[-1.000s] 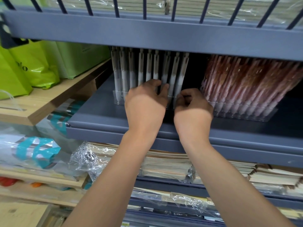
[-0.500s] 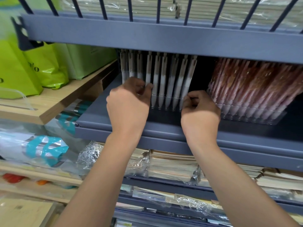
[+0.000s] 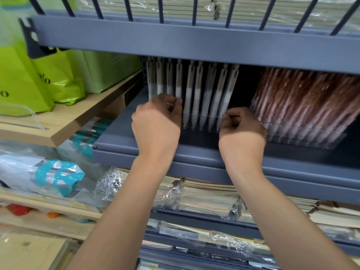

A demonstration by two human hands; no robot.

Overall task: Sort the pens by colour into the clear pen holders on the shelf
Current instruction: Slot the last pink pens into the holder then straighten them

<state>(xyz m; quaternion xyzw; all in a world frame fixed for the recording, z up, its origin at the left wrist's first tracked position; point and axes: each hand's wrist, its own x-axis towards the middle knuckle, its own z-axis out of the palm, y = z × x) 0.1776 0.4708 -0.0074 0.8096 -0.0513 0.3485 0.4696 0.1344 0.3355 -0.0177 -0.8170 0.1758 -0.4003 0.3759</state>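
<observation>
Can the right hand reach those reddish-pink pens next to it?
Probably yes. The right hand sits at the end of the white pens, and the reddish-pink pens stand just to its right on the same shelf, with only a dark open gap between. The shelf above hangs low, though.

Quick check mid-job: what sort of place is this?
Most likely a stationery shop or its stockroom: white pens and red pens stand in rows in clear holders on a grey shelf, with wrapped notebook stacks below and green bags at left.

white pens [image 3: 196, 94]: tops hidden behind upper shelf [image 3: 194, 45] | pink pens [image 3: 303, 102]: blurred | right hand [image 3: 241, 131]: grasp unclear
</observation>
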